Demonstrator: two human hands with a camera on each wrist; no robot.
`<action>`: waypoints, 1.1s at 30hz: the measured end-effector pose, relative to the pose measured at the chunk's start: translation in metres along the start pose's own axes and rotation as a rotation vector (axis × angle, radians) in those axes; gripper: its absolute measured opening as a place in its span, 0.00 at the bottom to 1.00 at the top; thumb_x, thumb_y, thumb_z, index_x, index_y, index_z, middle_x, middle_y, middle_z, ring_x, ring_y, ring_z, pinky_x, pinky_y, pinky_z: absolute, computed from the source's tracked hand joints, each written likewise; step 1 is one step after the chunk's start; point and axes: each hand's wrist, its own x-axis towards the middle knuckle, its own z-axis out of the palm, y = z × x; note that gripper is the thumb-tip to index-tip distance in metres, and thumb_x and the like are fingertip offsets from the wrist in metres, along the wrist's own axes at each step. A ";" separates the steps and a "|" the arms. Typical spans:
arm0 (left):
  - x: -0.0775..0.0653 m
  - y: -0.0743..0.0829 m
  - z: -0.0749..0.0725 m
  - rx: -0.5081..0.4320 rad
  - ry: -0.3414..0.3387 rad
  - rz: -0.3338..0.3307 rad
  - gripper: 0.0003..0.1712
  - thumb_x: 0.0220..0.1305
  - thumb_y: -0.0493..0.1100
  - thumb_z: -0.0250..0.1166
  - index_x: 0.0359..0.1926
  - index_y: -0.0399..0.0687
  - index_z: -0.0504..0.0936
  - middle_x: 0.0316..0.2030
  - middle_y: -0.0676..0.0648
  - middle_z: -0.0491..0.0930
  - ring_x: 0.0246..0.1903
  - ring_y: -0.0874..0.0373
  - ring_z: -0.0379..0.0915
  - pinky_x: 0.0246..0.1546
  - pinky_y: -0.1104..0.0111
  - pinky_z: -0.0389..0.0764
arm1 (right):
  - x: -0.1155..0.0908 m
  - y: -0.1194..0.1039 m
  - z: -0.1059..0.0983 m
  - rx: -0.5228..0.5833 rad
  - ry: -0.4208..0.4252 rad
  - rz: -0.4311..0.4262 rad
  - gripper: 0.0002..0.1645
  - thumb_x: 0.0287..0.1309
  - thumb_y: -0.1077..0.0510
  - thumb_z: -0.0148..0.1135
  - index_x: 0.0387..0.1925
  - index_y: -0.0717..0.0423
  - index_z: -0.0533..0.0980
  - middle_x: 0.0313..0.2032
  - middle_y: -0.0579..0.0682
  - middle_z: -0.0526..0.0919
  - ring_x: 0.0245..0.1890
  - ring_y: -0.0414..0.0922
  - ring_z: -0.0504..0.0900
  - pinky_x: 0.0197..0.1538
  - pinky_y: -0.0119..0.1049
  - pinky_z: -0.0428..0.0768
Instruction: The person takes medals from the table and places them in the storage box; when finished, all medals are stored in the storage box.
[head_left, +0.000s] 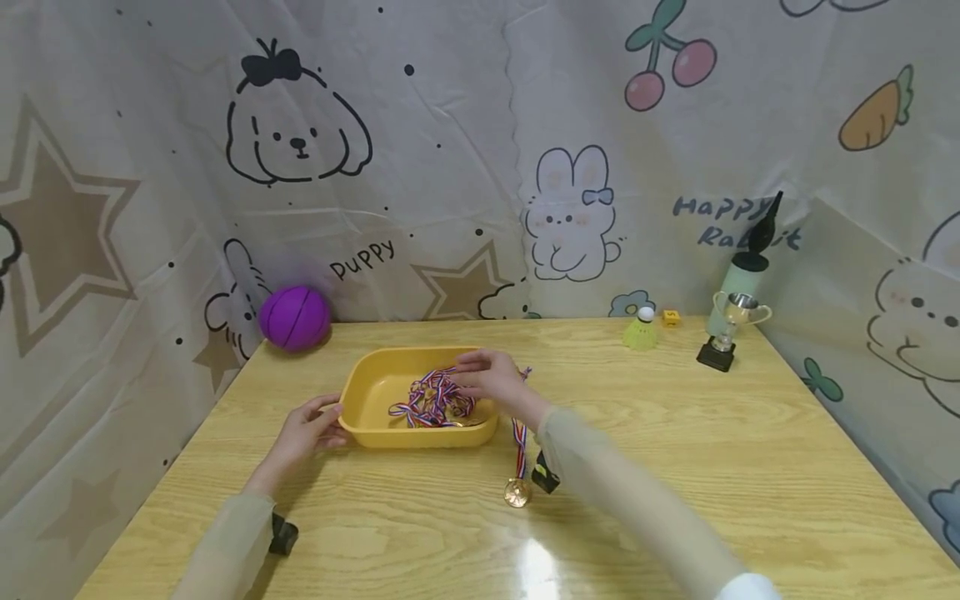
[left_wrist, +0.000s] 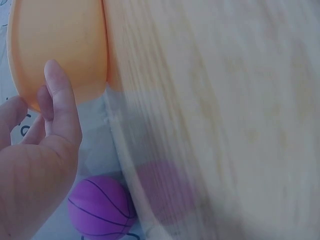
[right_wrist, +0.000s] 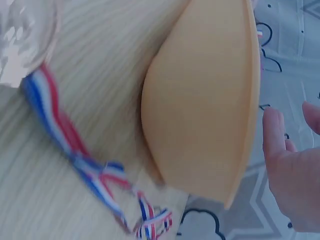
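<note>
A yellow plastic basin (head_left: 420, 438) stands on the table with a tangled pile of medals on red, white and blue ribbons (head_left: 435, 400) inside. My left hand (head_left: 306, 432) grips the basin's left end; the left wrist view shows the thumb (left_wrist: 59, 85) against its outer wall. Over the basin's right part, my right hand (head_left: 489, 377) hovers with fingers extended. Nothing shows between its thumb and fingers in the right wrist view. One gold medal (head_left: 517, 492) lies on the table right of the basin, its striped ribbon (right_wrist: 60, 120) running back along the basin's side.
A purple ball (head_left: 296, 318) sits at the back left corner. Toward the back right are a yellow-green shuttlecock (head_left: 641, 332), a small yellow cube (head_left: 671, 317), a trophy cup (head_left: 731, 325) and a pale green cylinder (head_left: 738, 279) with a black top. Printed cloth (head_left: 450, 167) hangs behind the table.
</note>
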 end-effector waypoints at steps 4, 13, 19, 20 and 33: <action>0.000 -0.001 0.000 -0.006 -0.002 0.005 0.31 0.75 0.43 0.50 0.68 0.27 0.54 0.28 0.54 0.77 0.27 0.66 0.79 0.34 0.75 0.86 | -0.002 -0.003 -0.016 -0.002 0.001 -0.015 0.23 0.62 0.73 0.55 0.58 0.75 0.66 0.56 0.72 0.71 0.52 0.58 0.80 0.59 0.49 0.78; 0.000 -0.001 -0.001 -0.008 -0.011 0.007 0.31 0.75 0.42 0.49 0.69 0.27 0.54 0.29 0.54 0.78 0.27 0.67 0.79 0.34 0.75 0.85 | -0.009 0.001 -0.057 -0.100 0.068 0.009 0.25 0.61 0.68 0.60 0.57 0.74 0.67 0.44 0.58 0.77 0.38 0.41 0.82 0.60 0.51 0.77; 0.000 0.000 -0.001 0.005 -0.009 -0.001 0.31 0.75 0.43 0.49 0.69 0.28 0.54 0.30 0.53 0.77 0.27 0.67 0.79 0.34 0.75 0.85 | -0.020 0.023 -0.080 -0.175 0.150 0.101 0.20 0.64 0.67 0.54 0.54 0.76 0.68 0.47 0.68 0.78 0.45 0.54 0.82 0.55 0.50 0.82; 0.000 0.001 -0.001 0.005 -0.010 -0.001 0.31 0.75 0.43 0.49 0.69 0.28 0.54 0.30 0.53 0.77 0.27 0.67 0.79 0.34 0.75 0.85 | -0.021 0.027 -0.083 -0.189 0.164 0.121 0.19 0.63 0.67 0.55 0.53 0.75 0.69 0.46 0.67 0.79 0.44 0.55 0.83 0.53 0.48 0.83; 0.000 -0.001 0.000 -0.011 -0.004 0.001 0.30 0.75 0.41 0.48 0.69 0.27 0.54 0.28 0.54 0.77 0.26 0.67 0.79 0.33 0.75 0.85 | -0.047 0.047 -0.095 -0.286 0.105 0.324 0.17 0.59 0.63 0.60 0.48 0.69 0.71 0.35 0.55 0.81 0.29 0.41 0.80 0.29 0.34 0.84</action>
